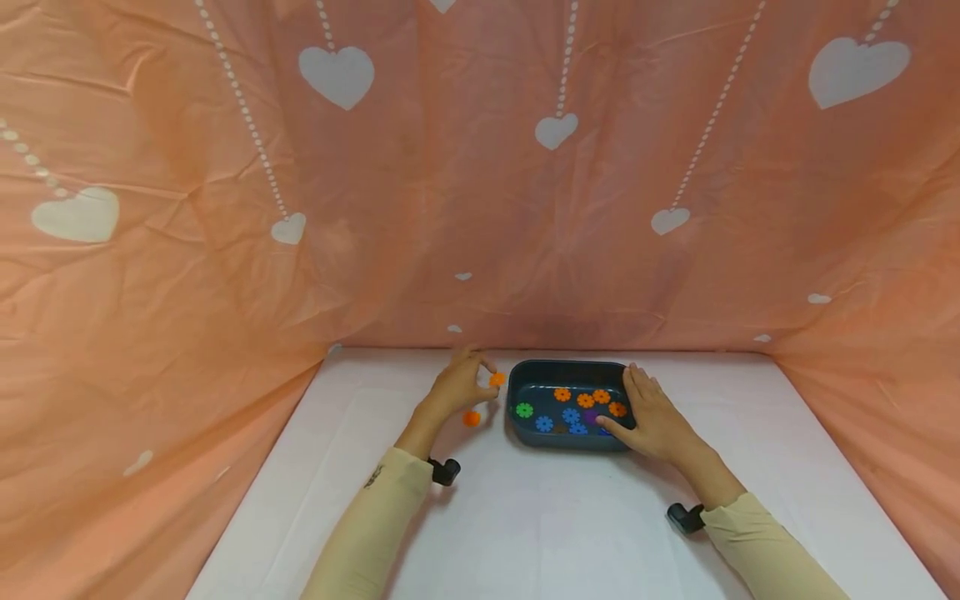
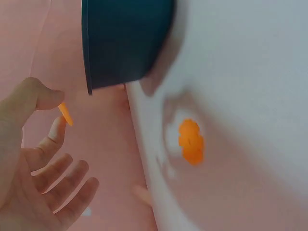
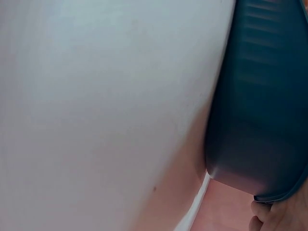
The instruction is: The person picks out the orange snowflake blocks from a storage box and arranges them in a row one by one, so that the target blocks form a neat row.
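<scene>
My left hand pinches an orange flower-shaped plastic disc between thumb and index finger, just left of a dark blue-green plastic box. The other fingers are loosely curled. Beneath this hand, a second orange flower disc lies on the white table. At the box's right end, my right hand holds the rim, the thumb over the inside and the fingers along the outer side. Inside the box lie several flower discs: orange, blue, one green and a purple one near the thumb.
A white cloth-covered table extends in front of the box and to both sides. An orange-pink curtain with white hearts hangs behind and at both sides. Each wrist wears a small black camera mount.
</scene>
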A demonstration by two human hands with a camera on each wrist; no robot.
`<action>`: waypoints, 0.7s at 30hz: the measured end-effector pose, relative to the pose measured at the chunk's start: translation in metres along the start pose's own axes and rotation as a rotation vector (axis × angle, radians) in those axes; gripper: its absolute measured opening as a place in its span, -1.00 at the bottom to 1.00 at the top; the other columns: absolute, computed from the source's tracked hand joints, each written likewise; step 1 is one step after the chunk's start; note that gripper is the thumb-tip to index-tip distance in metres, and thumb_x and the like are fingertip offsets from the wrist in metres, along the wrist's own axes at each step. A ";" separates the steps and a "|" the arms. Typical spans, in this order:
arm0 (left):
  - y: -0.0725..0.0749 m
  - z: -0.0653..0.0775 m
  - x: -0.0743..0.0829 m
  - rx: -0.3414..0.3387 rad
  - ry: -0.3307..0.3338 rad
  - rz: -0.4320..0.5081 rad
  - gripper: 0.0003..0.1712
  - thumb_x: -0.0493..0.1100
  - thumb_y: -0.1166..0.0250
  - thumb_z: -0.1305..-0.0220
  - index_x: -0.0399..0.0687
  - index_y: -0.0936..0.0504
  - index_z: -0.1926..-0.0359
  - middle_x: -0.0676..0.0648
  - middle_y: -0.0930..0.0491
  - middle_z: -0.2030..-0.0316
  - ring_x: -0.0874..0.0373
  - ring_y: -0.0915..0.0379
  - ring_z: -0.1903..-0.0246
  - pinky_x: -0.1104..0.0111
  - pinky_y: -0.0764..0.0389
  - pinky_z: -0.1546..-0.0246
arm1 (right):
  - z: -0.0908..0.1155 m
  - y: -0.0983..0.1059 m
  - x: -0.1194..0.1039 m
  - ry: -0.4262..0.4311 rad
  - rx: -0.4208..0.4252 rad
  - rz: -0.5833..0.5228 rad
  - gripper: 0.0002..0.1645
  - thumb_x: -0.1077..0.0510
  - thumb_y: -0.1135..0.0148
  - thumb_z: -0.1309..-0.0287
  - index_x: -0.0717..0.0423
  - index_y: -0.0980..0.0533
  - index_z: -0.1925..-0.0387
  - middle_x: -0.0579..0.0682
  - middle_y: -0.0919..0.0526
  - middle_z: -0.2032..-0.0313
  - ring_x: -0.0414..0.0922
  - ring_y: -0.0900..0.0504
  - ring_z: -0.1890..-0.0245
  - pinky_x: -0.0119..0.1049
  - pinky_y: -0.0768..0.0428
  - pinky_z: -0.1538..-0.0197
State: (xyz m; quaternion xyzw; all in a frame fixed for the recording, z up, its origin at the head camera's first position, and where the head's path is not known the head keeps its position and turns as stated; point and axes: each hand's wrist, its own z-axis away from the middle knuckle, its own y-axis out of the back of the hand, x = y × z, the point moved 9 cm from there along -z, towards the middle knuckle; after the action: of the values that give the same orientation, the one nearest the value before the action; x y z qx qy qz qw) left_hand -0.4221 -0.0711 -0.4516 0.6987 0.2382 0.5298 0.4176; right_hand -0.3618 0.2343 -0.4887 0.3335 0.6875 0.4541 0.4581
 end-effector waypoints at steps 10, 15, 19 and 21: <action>0.005 0.015 -0.027 0.019 0.034 0.010 -0.66 -0.13 -0.58 -0.19 -0.05 -0.71 0.05 -0.16 -0.28 -0.56 -0.21 -0.27 -0.49 -0.14 -0.58 -0.18 | -0.001 -0.001 0.001 -0.003 -0.012 0.004 0.30 -0.40 -0.22 -0.43 0.57 0.02 -0.60 0.52 0.05 -0.62 0.42 0.04 -0.64 0.30 0.05 -0.62; 0.005 0.024 -0.040 0.002 0.066 0.003 -0.65 -0.11 -0.58 -0.16 -0.06 -0.69 0.07 -0.17 -0.29 -0.54 -0.20 -0.30 -0.46 -0.10 -0.58 -0.15 | -0.001 0.000 0.000 -0.006 -0.018 0.005 0.31 -0.41 -0.21 -0.43 0.57 0.02 -0.60 0.51 0.06 -0.63 0.41 0.06 -0.64 0.30 0.06 -0.62; 0.004 0.031 -0.046 -0.024 0.068 -0.042 -0.64 -0.10 -0.59 -0.18 -0.09 -0.70 0.06 -0.23 -0.32 -0.51 -0.23 -0.33 -0.44 -0.10 -0.60 -0.13 | -0.001 0.001 -0.001 -0.006 -0.017 -0.002 0.31 -0.41 -0.21 -0.43 0.58 0.03 -0.59 0.52 0.07 -0.63 0.42 0.06 -0.64 0.30 0.06 -0.62; 0.002 0.035 -0.050 -0.046 0.070 -0.076 -0.66 -0.10 -0.58 -0.21 -0.08 -0.70 0.06 -0.24 -0.34 -0.49 -0.26 -0.36 -0.41 -0.12 -0.61 -0.11 | 0.000 0.001 -0.001 -0.005 -0.019 -0.009 0.30 -0.39 -0.22 -0.43 0.58 0.03 -0.59 0.52 0.07 -0.62 0.42 0.06 -0.64 0.31 0.07 -0.62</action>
State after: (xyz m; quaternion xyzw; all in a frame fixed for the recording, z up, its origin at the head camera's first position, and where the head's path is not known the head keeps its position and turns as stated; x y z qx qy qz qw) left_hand -0.4055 -0.1224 -0.4800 0.6604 0.2667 0.5430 0.4448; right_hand -0.3614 0.2335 -0.4875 0.3275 0.6834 0.4576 0.4651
